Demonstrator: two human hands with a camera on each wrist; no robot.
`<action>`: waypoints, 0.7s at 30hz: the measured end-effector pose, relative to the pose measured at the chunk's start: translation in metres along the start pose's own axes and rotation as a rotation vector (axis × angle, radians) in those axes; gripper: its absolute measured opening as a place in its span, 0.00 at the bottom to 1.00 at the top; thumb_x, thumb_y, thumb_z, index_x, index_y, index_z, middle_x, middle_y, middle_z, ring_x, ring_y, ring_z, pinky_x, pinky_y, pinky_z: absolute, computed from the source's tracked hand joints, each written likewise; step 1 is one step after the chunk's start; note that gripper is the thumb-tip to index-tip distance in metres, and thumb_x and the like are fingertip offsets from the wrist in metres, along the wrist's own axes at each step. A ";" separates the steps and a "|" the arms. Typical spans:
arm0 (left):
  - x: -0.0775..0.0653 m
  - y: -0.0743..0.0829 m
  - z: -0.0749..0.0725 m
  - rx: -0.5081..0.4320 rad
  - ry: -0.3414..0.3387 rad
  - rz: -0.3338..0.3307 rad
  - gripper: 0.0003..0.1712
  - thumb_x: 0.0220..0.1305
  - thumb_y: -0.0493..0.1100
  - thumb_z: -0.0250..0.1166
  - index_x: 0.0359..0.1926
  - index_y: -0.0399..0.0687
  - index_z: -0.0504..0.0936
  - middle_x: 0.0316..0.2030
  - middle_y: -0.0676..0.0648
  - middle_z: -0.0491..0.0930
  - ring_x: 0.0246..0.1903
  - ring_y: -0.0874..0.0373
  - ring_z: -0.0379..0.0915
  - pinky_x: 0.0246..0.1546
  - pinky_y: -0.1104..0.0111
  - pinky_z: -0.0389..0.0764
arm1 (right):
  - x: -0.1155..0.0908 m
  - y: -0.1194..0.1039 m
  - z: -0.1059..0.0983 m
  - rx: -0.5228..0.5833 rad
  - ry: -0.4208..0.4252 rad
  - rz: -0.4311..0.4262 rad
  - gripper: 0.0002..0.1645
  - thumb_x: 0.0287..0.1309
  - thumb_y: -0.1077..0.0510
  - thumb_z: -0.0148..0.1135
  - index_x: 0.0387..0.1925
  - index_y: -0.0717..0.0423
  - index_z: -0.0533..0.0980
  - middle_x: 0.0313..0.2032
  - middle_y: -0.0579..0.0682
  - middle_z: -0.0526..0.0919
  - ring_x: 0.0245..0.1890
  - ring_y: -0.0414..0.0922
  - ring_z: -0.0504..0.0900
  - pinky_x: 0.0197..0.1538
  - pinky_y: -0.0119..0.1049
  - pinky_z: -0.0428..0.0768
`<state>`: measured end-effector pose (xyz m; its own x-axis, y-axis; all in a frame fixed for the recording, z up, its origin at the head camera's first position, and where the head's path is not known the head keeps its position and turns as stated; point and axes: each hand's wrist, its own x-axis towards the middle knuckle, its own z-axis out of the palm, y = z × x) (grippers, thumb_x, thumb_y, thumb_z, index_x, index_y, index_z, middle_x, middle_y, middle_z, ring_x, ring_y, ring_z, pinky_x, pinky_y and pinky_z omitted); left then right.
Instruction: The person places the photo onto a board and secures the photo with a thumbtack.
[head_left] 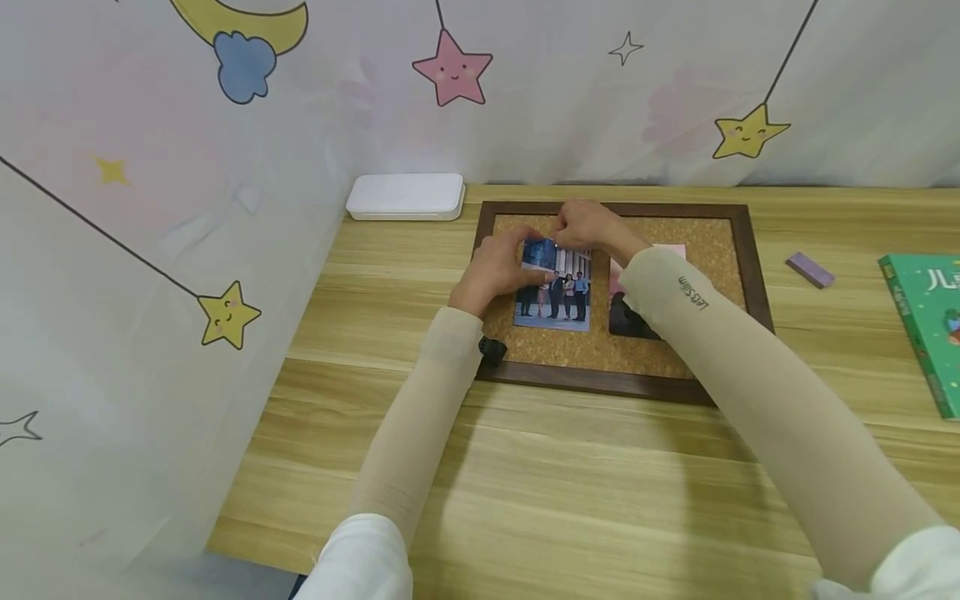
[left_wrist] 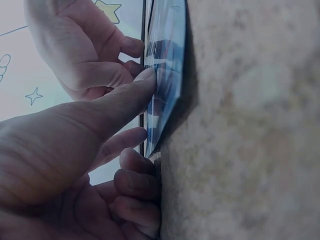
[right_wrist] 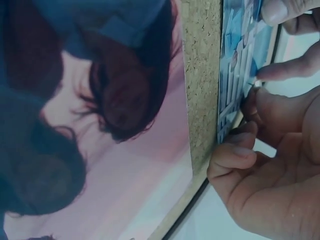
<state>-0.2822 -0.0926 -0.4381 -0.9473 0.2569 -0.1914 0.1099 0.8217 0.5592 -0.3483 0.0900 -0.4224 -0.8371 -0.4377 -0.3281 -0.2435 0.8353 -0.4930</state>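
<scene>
A group photo point(head_left: 553, 296) lies on a framed cork board point(head_left: 562, 350); its lower edge lifts off the cork in the left wrist view. My left hand point(head_left: 495, 265) spans the photo's left side, thumb point(left_wrist: 125, 97) pressing its face and index finger at its top edge. At the photo's top edge, my right hand point(head_left: 588, 225) pinches a small pin point(right_wrist: 255, 83), mostly hidden by the fingertips. A second photo point(head_left: 626, 317), with a pink background, lies on the cork to the right, partly under my right sleeve.
A white case point(head_left: 405, 197) sits at the back left near the wall. Right of the board lie a purple block point(head_left: 810, 270) and a green book point(head_left: 926, 325). A patterned curtain point(head_left: 555, 92) hangs behind the wooden table point(head_left: 540, 467).
</scene>
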 end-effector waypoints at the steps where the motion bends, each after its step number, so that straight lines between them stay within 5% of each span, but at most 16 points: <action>1: 0.000 0.000 0.000 -0.001 0.000 0.000 0.41 0.65 0.57 0.78 0.74 0.55 0.75 0.71 0.45 0.79 0.70 0.45 0.73 0.76 0.47 0.71 | 0.000 0.000 0.000 -0.005 -0.004 -0.005 0.21 0.65 0.61 0.53 0.15 0.47 0.65 0.15 0.40 0.63 0.18 0.38 0.62 0.27 0.33 0.63; 21: 0.001 0.000 -0.001 0.015 -0.018 0.004 0.40 0.66 0.57 0.77 0.75 0.57 0.74 0.74 0.45 0.76 0.76 0.41 0.67 0.77 0.44 0.67 | 0.001 0.001 0.002 -0.015 0.017 -0.022 0.22 0.69 0.60 0.51 0.17 0.47 0.63 0.16 0.41 0.57 0.20 0.39 0.57 0.31 0.36 0.62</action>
<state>-0.2839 -0.0933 -0.4374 -0.9413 0.2690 -0.2040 0.1179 0.8282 0.5479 -0.3478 0.0899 -0.4249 -0.8400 -0.4499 -0.3034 -0.2689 0.8307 -0.4874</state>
